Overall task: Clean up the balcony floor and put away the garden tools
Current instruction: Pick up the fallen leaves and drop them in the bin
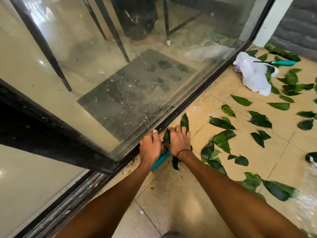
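Leaves (221, 123) lay scattered over the tiled balcony floor (185, 191), most of them from two to four o'clock of the hands, well apart from the small bunch being gathered against the sliding-door track (173, 121). The right hand (178, 140) pressed down on that bunch of leaves (184, 121), fingers curled over it. The left hand (151, 148) sat just beside it at nine o'clock, and a teal-handled tool (160, 160) ran out beneath it toward seven o'clock; whether those fingers actually clasped the handle could not be told, since the hand's back hid them. A white plastic bag (253, 74) lay far off at one o'clock, with a second teal-handled tool (283, 62) resting on its far edge.

Done well, the step probably called for scraping leaves together into the pile, pinning it from above so none slipped into the track, then carrying it to the bag in one load. Loose grit near the track might need a separate sweep.
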